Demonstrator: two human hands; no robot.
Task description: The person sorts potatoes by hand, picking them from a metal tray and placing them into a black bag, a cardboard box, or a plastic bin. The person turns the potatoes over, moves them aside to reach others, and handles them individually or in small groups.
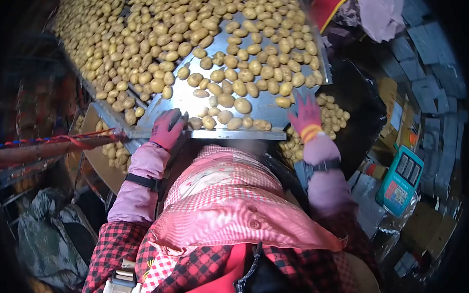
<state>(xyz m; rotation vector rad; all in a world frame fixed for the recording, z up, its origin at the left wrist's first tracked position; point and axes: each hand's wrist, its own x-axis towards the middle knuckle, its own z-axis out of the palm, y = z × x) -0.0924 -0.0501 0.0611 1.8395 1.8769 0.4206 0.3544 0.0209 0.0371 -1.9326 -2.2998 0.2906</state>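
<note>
Many potatoes (192, 29) cover a metal sorting table (163, 110), spread thinner toward its front edge. My left hand (168, 127), in a pink glove with dark fingertips, rests at the table's front left corner, beside a few potatoes; whatever lies under its fingers is hidden. My right hand (306, 117), also gloved in pink with an orange band at the wrist, is at the table's front right edge with its fingers spread and nothing held. Just ahead of it lies a potato (283, 101). More potatoes (332, 115) are heaped lower down, to the right of this hand.
At the left a cardboard container (97, 160) holds potatoes below the table. A red and blue cord (54, 140) runs in from the left. At the right are a black bag (357, 107), a teal device (400, 180) and cardboard. Another person's sleeve (382, 15) shows top right.
</note>
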